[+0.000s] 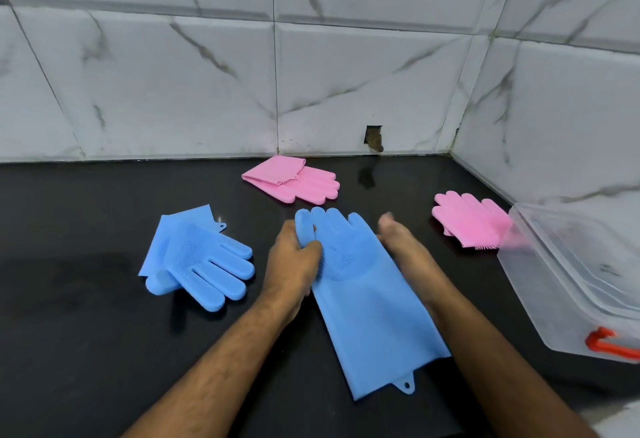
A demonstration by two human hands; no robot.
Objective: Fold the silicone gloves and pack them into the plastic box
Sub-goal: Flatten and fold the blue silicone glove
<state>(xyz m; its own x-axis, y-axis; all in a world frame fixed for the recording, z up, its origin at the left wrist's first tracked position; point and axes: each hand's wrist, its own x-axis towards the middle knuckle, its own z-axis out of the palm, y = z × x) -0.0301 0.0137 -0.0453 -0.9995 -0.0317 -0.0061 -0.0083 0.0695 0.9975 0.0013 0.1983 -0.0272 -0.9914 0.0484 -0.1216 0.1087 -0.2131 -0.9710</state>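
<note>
A long blue silicone glove (367, 306) lies flat on the black counter, fingers pointing away from me. My left hand (294, 264) grips its thumb and left edge near the palm. My right hand (405, 250) rests with straight fingers along the glove's right edge. A second blue glove (201, 261) lies folded to the left. A folded pink glove (294, 179) lies near the back wall. Another pink glove (471, 221) lies at the right, touching the clear plastic box (554, 285), which has a red handle (606, 346).
The black counter (86, 333) meets white marble-patterned wall tiles (173, 74) at the back and on the right. A small hole (373, 138) shows in the back wall near the counter. The box stands at the counter's right edge.
</note>
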